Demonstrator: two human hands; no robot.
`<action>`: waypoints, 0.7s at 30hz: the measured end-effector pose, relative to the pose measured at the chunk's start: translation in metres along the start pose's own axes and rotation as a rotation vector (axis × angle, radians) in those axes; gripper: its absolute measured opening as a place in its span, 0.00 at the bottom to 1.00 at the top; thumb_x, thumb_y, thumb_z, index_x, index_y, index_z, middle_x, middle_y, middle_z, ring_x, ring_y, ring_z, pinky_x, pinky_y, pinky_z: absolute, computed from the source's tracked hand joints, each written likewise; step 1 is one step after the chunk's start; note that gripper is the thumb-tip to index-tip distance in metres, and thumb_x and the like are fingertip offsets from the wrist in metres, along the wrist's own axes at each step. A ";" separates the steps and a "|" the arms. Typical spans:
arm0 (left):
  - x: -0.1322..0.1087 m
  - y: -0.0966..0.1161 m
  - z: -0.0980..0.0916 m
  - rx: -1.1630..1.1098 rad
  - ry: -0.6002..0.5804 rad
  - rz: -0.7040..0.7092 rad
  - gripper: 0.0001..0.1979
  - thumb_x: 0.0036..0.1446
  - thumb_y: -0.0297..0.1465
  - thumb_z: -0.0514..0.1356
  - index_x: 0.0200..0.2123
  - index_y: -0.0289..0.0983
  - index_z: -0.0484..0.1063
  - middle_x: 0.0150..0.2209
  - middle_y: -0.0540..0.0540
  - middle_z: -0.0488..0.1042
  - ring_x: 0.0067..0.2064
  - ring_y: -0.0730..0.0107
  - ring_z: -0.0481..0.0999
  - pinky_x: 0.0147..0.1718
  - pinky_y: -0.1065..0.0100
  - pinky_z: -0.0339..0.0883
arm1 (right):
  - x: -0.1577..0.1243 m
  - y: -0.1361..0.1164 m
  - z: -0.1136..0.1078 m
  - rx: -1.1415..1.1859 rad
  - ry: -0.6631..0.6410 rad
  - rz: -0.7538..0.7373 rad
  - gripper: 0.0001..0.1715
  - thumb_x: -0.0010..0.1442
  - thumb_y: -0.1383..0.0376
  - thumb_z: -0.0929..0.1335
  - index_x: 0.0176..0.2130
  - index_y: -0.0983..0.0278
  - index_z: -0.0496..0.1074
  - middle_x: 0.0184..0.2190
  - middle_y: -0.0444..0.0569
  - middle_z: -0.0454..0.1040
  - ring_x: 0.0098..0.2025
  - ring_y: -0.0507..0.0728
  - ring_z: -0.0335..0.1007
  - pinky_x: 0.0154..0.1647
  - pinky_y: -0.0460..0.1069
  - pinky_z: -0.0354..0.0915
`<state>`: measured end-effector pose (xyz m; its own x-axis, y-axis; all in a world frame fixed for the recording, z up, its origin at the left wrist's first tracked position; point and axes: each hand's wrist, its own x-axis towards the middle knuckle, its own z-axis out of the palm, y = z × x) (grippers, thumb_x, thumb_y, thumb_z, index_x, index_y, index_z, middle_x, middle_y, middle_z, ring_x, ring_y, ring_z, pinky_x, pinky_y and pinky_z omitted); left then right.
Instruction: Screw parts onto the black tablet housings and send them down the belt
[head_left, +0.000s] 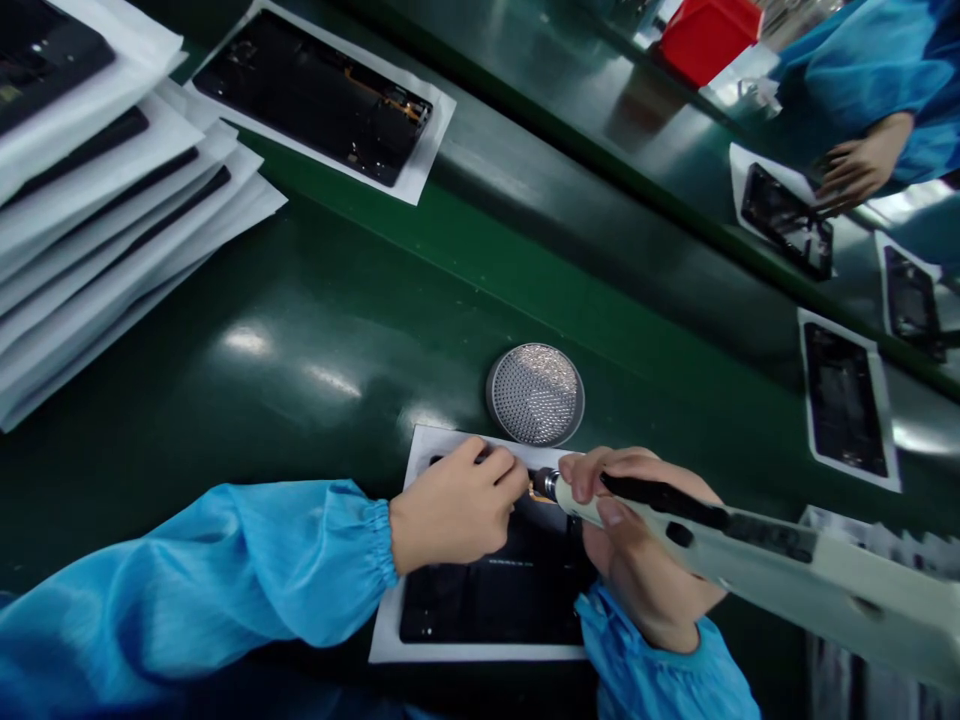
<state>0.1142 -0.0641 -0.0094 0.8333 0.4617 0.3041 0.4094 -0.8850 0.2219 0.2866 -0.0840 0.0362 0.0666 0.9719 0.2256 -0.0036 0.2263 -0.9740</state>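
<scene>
At the far left, a fanned stack of dark handset panels (97, 200) sits on white sheets on the green workbench (300, 290). A blue-sleeved left arm (225, 570) reaches in low and bent, its left hand (454, 515) curled down over the top edge of a dark handset (487, 600), which lies flat on a white sheet (386, 640). Whether those fingers pinch something small, I cannot tell. Just above sits a round perforated metal dish (535, 394). The right hand (637, 545) comes up from below, clenched around a white electric screwdriver (787, 570), its brass-tipped bit (541, 488) right beside the left hand, over the handset. At the upper right, a co-worker's hand (855, 170) rests on another dark handset (787, 220).
</scene>
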 end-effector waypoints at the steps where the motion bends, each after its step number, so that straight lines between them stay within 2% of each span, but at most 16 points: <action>1: 0.000 0.000 0.000 -0.004 -0.007 -0.001 0.11 0.66 0.26 0.57 0.35 0.31 0.78 0.43 0.37 0.74 0.42 0.56 0.70 0.33 0.59 0.58 | 0.000 0.000 0.000 0.001 -0.005 0.003 0.14 0.58 0.75 0.69 0.43 0.61 0.74 0.31 0.45 0.71 0.30 0.54 0.68 0.38 0.57 0.69; 6: 0.000 0.000 0.000 -0.019 -0.011 -0.002 0.11 0.66 0.26 0.56 0.34 0.30 0.78 0.42 0.37 0.74 0.41 0.57 0.70 0.33 0.59 0.59 | -0.002 0.003 0.000 -0.003 -0.029 -0.014 0.13 0.57 0.75 0.69 0.42 0.63 0.74 0.29 0.46 0.69 0.31 0.56 0.68 0.37 0.58 0.68; 11: -0.002 0.000 0.004 -0.044 0.045 -0.003 0.11 0.66 0.26 0.56 0.34 0.30 0.77 0.42 0.37 0.74 0.41 0.56 0.71 0.34 0.58 0.61 | -0.001 -0.005 -0.003 -0.026 0.015 0.019 0.15 0.56 0.73 0.71 0.44 0.60 0.76 0.29 0.46 0.71 0.31 0.56 0.68 0.36 0.58 0.68; 14: -0.004 -0.001 0.006 -0.056 0.077 0.017 0.11 0.66 0.26 0.56 0.37 0.29 0.77 0.45 0.35 0.75 0.42 0.56 0.72 0.37 0.57 0.63 | 0.010 -0.012 -0.005 0.005 0.081 0.015 0.15 0.55 0.73 0.72 0.44 0.61 0.77 0.29 0.45 0.71 0.31 0.55 0.69 0.38 0.57 0.69; 17: -0.005 -0.001 0.007 -0.049 0.106 0.046 0.11 0.68 0.26 0.55 0.41 0.27 0.77 0.47 0.33 0.75 0.44 0.55 0.74 0.39 0.56 0.65 | 0.026 -0.012 -0.002 0.016 0.166 -0.052 0.14 0.54 0.71 0.73 0.41 0.60 0.78 0.28 0.44 0.70 0.31 0.54 0.68 0.38 0.56 0.70; 21: -0.005 -0.003 0.007 -0.048 0.108 0.045 0.11 0.67 0.27 0.55 0.44 0.26 0.76 0.47 0.34 0.75 0.44 0.55 0.74 0.40 0.56 0.66 | 0.039 -0.002 0.004 0.010 0.162 -0.103 0.13 0.53 0.72 0.72 0.40 0.60 0.78 0.27 0.45 0.71 0.32 0.56 0.69 0.35 0.55 0.70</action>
<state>0.1114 -0.0645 -0.0178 0.8045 0.4278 0.4120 0.3523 -0.9022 0.2490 0.2854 -0.0458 0.0468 0.2273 0.9207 0.3173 0.0020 0.3253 -0.9456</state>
